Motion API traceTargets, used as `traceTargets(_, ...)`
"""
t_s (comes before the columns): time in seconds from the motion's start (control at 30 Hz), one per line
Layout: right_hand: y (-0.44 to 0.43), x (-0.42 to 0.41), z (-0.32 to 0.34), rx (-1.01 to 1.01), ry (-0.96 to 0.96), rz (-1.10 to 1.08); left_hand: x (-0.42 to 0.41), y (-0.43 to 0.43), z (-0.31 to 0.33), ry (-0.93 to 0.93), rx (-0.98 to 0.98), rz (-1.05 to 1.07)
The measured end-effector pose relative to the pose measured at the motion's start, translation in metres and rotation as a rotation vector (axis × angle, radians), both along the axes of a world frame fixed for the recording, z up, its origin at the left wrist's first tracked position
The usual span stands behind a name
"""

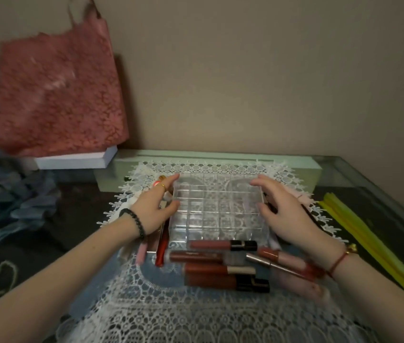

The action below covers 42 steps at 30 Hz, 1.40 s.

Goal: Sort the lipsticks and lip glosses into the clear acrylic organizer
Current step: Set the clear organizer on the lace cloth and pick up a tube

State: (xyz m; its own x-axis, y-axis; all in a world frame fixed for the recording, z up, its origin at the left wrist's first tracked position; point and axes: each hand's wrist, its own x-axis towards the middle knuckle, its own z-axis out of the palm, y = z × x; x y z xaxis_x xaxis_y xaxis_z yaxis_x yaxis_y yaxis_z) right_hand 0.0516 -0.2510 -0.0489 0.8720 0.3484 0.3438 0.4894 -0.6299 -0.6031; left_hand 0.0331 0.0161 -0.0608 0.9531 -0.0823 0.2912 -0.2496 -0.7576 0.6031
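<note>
The clear acrylic organizer [217,211], a grid of empty compartments, sits on a white lace mat [171,305]. My left hand [154,209] presses its left wall with straight fingers reaching the far left corner. My right hand [285,211] touches the right wall the same way. Several lip glosses lie flat just in front of the organizer: a rose one with a black cap [220,245], a brown-red one [196,256], a gold-capped one [208,269] and another black-capped one [220,283]. A red tube [162,246] and a pink tube [141,254] lie under my left wrist. More pinkish tubes [285,258] lie under my right wrist.
A pink lace bag [55,95] hangs at the back left above a white box [77,159]. A long pale box [220,157] runs along the wall behind the organizer. Yellow strips [369,243] lie at the right edge. Crumpled blue cloth [23,206] lies to the left.
</note>
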Motion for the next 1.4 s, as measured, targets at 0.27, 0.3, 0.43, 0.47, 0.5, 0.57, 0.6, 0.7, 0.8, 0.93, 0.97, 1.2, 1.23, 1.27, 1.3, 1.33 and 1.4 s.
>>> traceTargets(0.27,0.003,-0.007,0.001,0.025,0.046,-0.025,-0.005,-0.005,0.005,0.051,0.034,0.061)
traceTargets(0.3,0.004,-0.009,0.001,0.031,0.049,-0.035,-0.006,-0.007,0.006,0.061,0.026,0.070)
traceTargets(0.43,0.007,-0.012,0.001,0.028,0.049,-0.082,-0.013,-0.013,0.009,0.066,0.028,0.118)
traceTargets(0.47,0.007,-0.012,0.001,0.027,0.051,-0.086,-0.016,-0.014,0.010,0.063,0.023,0.124)
traceTargets(0.5,0.007,-0.013,0.001,0.024,0.050,-0.087,-0.020,-0.014,0.010,0.056,0.012,0.120)
traceTargets(0.57,0.005,-0.015,0.004,0.030,0.060,-0.073,-0.028,-0.013,0.009,0.044,-0.026,0.095)
traceTargets(0.6,0.003,-0.017,0.007,0.042,0.073,-0.058,-0.032,-0.011,0.009,0.044,-0.040,0.085)
traceTargets(0.7,-0.007,-0.021,0.017,0.124,0.093,-0.025,-0.040,-0.004,0.010,0.059,-0.011,0.090)
traceTargets(0.8,-0.021,-0.024,0.029,0.209,0.097,-0.044,-0.045,-0.001,0.014,0.059,-0.028,0.104)
traceTargets(0.93,-0.037,-0.030,0.039,0.167,0.110,-0.072,-0.049,-0.003,0.017,0.038,-0.041,0.118)
traceTargets(0.97,-0.039,-0.031,0.040,0.142,0.114,-0.075,-0.050,-0.004,0.016,0.036,-0.036,0.118)
traceTargets(1.2,-0.052,-0.035,0.034,0.047,0.172,-0.186,-0.059,-0.011,0.008,0.014,0.047,0.140)
traceTargets(1.23,-0.053,-0.034,0.032,0.041,0.181,-0.200,-0.059,-0.012,0.006,-0.010,0.088,0.143)
traceTargets(1.27,-0.054,-0.033,0.030,0.030,0.187,-0.209,-0.060,-0.013,0.004,-0.040,0.132,0.146)
traceTargets(1.3,-0.054,-0.031,0.028,0.012,0.189,-0.218,-0.060,-0.014,0.002,-0.070,0.150,0.153)
traceTargets(1.33,-0.055,-0.028,0.025,-0.013,0.187,-0.227,-0.059,-0.014,-0.001,-0.097,0.141,0.162)
traceTargets(1.4,-0.053,-0.020,0.021,-0.055,0.175,-0.239,-0.055,-0.015,-0.005,-0.138,0.111,0.189)
